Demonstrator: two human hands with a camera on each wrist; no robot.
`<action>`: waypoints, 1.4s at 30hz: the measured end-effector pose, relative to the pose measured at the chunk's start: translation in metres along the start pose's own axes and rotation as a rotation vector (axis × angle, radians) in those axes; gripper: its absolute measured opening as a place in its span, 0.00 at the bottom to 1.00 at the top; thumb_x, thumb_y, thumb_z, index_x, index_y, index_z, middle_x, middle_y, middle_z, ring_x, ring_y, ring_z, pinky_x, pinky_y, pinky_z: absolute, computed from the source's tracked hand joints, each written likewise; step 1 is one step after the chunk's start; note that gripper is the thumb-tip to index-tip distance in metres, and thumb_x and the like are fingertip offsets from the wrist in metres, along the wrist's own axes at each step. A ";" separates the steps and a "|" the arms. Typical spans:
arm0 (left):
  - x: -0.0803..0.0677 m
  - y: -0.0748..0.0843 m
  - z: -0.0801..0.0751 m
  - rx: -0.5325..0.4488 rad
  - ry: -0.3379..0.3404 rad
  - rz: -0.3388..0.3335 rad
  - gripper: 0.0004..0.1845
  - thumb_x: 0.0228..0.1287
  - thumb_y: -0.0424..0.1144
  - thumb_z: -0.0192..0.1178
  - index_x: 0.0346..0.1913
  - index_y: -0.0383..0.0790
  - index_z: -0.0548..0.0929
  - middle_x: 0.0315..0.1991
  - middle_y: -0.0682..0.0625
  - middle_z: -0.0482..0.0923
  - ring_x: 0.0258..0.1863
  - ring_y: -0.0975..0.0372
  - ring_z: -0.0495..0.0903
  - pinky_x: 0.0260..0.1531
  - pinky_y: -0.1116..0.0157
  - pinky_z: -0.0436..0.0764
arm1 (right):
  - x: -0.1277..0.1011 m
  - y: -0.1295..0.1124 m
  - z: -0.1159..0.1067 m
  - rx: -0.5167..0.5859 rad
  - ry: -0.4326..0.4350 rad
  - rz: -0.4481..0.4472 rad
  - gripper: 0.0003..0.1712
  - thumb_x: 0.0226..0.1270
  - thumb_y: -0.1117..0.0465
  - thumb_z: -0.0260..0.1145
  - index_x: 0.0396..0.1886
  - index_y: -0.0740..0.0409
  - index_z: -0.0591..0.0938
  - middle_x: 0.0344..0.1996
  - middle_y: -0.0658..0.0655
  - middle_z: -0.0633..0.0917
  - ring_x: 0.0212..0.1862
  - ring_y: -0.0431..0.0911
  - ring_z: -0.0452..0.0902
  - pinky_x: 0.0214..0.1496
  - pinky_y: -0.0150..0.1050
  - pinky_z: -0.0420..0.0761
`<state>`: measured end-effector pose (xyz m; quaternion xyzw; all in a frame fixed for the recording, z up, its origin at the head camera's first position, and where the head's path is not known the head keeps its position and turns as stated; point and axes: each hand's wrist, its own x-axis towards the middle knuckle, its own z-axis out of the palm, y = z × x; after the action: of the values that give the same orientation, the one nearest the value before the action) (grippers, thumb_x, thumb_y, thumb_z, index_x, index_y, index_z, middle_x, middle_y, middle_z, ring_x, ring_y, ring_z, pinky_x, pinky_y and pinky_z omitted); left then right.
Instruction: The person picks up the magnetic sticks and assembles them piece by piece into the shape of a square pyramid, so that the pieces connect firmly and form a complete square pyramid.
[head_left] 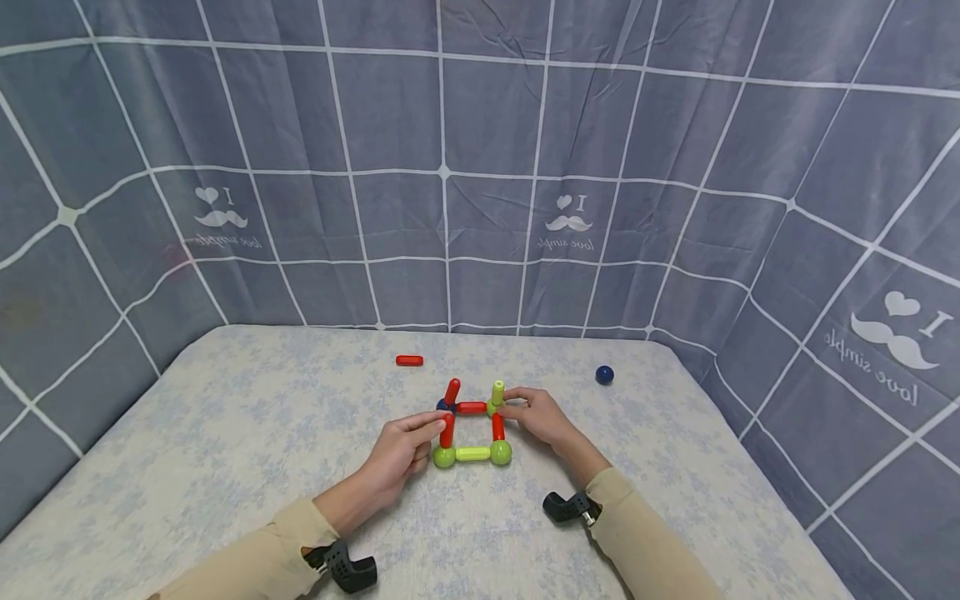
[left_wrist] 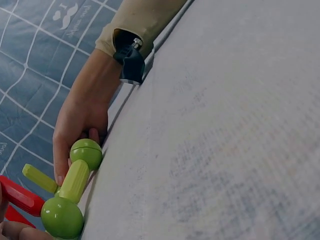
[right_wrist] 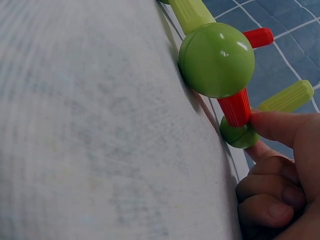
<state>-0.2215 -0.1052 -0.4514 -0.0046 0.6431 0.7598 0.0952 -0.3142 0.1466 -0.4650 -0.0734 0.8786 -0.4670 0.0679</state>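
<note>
Two hands work at one small frame of magnetic rods and balls that sits between them on the tabletop (head_left: 225, 433). The left hand (head_left: 397, 454) has its fingertips curled in, pinching the red rod (head_left: 447, 431) on the frame's near-left side. The right hand (head_left: 542, 417) pinches at the far-right corner, thumb and forefinger closed on the green ball (right_wrist: 240, 136) where the upright yellow-green rod (head_left: 498, 392) rises; its other fingers are curled into the palm.

Between the hands, the frame (head_left: 471, 429) lies as a flat square: a yellow-green rod (head_left: 472, 453) joins two green balls on the side nearest the person, red rods run up both sides, and a red rod (head_left: 471, 407) closes the far edge. A blue ball (head_left: 444, 406) marks the far-left corner, with a tilted red rod (head_left: 452, 391) standing on it.

Beyond the left hand, well apart, lies a loose red rod (head_left: 409, 360). Beyond the right hand, a loose blue ball (head_left: 604, 374) rests near the curtain.

The joints are likely only magnetic, so a sideways push or uneven squeeze from either hand could pop a corner loose and fold the square. The two uprights seem least secure; a brushing knuckle could topple them. The loose ball could roll if the surface is jolted.
</note>
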 end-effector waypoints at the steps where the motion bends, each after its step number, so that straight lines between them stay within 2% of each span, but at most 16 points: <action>1: 0.000 0.000 0.000 0.006 -0.008 0.005 0.20 0.71 0.38 0.62 0.63 0.35 0.81 0.14 0.58 0.55 0.13 0.65 0.54 0.18 0.71 0.57 | 0.000 0.000 0.000 -0.001 0.001 0.000 0.22 0.63 0.48 0.72 0.54 0.51 0.86 0.41 0.52 0.84 0.33 0.44 0.69 0.35 0.38 0.68; 7: -0.001 0.000 -0.001 0.055 -0.011 0.019 0.23 0.67 0.38 0.65 0.63 0.35 0.80 0.15 0.57 0.58 0.12 0.65 0.54 0.16 0.71 0.56 | 0.000 0.001 0.000 -0.002 -0.004 -0.001 0.23 0.62 0.47 0.73 0.55 0.49 0.86 0.48 0.53 0.85 0.38 0.45 0.72 0.39 0.39 0.71; 10: -0.001 0.000 0.000 0.188 0.026 0.028 0.23 0.60 0.38 0.71 0.59 0.37 0.84 0.18 0.56 0.61 0.14 0.64 0.55 0.16 0.70 0.56 | -0.001 0.000 -0.001 0.005 -0.013 -0.004 0.27 0.62 0.45 0.73 0.60 0.47 0.84 0.58 0.55 0.83 0.49 0.46 0.78 0.49 0.44 0.77; 13: 0.000 0.000 0.002 0.364 0.069 0.033 0.19 0.54 0.37 0.75 0.51 0.39 0.88 0.20 0.55 0.62 0.17 0.63 0.56 0.18 0.68 0.58 | -0.002 0.000 -0.002 0.014 -0.015 -0.011 0.31 0.62 0.45 0.72 0.65 0.46 0.81 0.65 0.56 0.79 0.60 0.51 0.78 0.60 0.52 0.77; 15: 0.000 0.000 0.002 0.451 0.087 0.037 0.15 0.52 0.36 0.76 0.45 0.40 0.88 0.20 0.55 0.61 0.19 0.62 0.58 0.20 0.68 0.58 | -0.003 -0.001 -0.002 0.019 -0.019 -0.013 0.31 0.63 0.45 0.72 0.66 0.45 0.81 0.66 0.56 0.78 0.63 0.53 0.76 0.63 0.55 0.75; 17: 0.000 0.000 0.003 0.498 0.093 0.044 0.14 0.51 0.35 0.76 0.42 0.40 0.88 0.19 0.54 0.60 0.19 0.62 0.58 0.22 0.67 0.59 | -0.003 -0.002 -0.002 0.012 -0.018 -0.013 0.29 0.63 0.45 0.72 0.64 0.45 0.82 0.66 0.56 0.78 0.65 0.54 0.75 0.63 0.56 0.74; 20: 0.000 0.000 0.004 0.532 0.096 0.048 0.12 0.51 0.35 0.76 0.39 0.40 0.87 0.19 0.55 0.60 0.20 0.62 0.59 0.22 0.67 0.59 | -0.003 -0.002 -0.002 -0.004 -0.015 -0.004 0.26 0.63 0.45 0.72 0.61 0.44 0.84 0.64 0.55 0.80 0.61 0.51 0.76 0.59 0.51 0.76; 22: 0.001 0.000 0.003 0.545 0.098 0.049 0.11 0.51 0.35 0.76 0.39 0.41 0.88 0.19 0.55 0.60 0.20 0.62 0.59 0.22 0.66 0.59 | -0.002 -0.003 -0.002 -0.009 -0.015 0.002 0.25 0.63 0.46 0.72 0.59 0.45 0.85 0.60 0.54 0.82 0.54 0.48 0.77 0.53 0.46 0.76; 24: 0.003 0.001 0.001 0.545 0.103 0.037 0.11 0.51 0.35 0.75 0.39 0.42 0.88 0.19 0.55 0.60 0.20 0.62 0.59 0.22 0.66 0.58 | -0.002 -0.003 -0.002 -0.010 -0.013 0.010 0.25 0.63 0.47 0.72 0.59 0.46 0.86 0.57 0.54 0.84 0.47 0.47 0.76 0.47 0.42 0.74; 29: 0.011 0.002 -0.006 0.528 0.131 0.013 0.11 0.52 0.35 0.75 0.40 0.41 0.89 0.19 0.54 0.59 0.20 0.61 0.58 0.23 0.65 0.59 | -0.002 -0.002 -0.003 -0.031 -0.006 0.012 0.23 0.62 0.49 0.73 0.56 0.49 0.86 0.54 0.54 0.84 0.38 0.44 0.72 0.40 0.37 0.71; 32: 0.016 0.005 -0.010 0.526 0.154 0.003 0.12 0.53 0.35 0.73 0.42 0.40 0.89 0.20 0.54 0.59 0.20 0.61 0.58 0.23 0.65 0.59 | -0.003 -0.002 -0.003 -0.033 -0.015 0.025 0.22 0.62 0.50 0.73 0.55 0.51 0.86 0.40 0.55 0.83 0.28 0.44 0.68 0.30 0.36 0.68; 36: 0.025 0.008 -0.016 0.529 0.181 -0.002 0.13 0.55 0.34 0.71 0.45 0.39 0.89 0.18 0.55 0.60 0.15 0.62 0.57 0.18 0.66 0.58 | -0.008 -0.004 -0.004 -0.030 -0.025 0.035 0.22 0.62 0.51 0.73 0.52 0.55 0.84 0.23 0.51 0.73 0.20 0.42 0.61 0.23 0.36 0.64; 39: 0.033 0.010 -0.020 0.536 0.192 -0.002 0.14 0.56 0.35 0.70 0.47 0.39 0.89 0.18 0.55 0.60 0.13 0.63 0.56 0.16 0.67 0.59 | -0.011 -0.005 -0.004 -0.044 -0.023 0.027 0.20 0.62 0.52 0.73 0.50 0.57 0.83 0.19 0.47 0.71 0.19 0.41 0.61 0.22 0.35 0.63; 42: 0.042 0.013 -0.023 0.566 0.195 0.002 0.14 0.57 0.35 0.69 0.48 0.38 0.89 0.22 0.53 0.63 0.14 0.63 0.58 0.18 0.67 0.61 | -0.016 -0.007 -0.003 -0.064 -0.027 0.030 0.19 0.61 0.53 0.73 0.46 0.59 0.82 0.18 0.48 0.70 0.18 0.40 0.61 0.22 0.34 0.63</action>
<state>-0.2673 -0.1242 -0.4482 -0.0501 0.8356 0.5462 0.0297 -0.2987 0.1482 -0.4569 -0.0684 0.8931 -0.4364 0.0845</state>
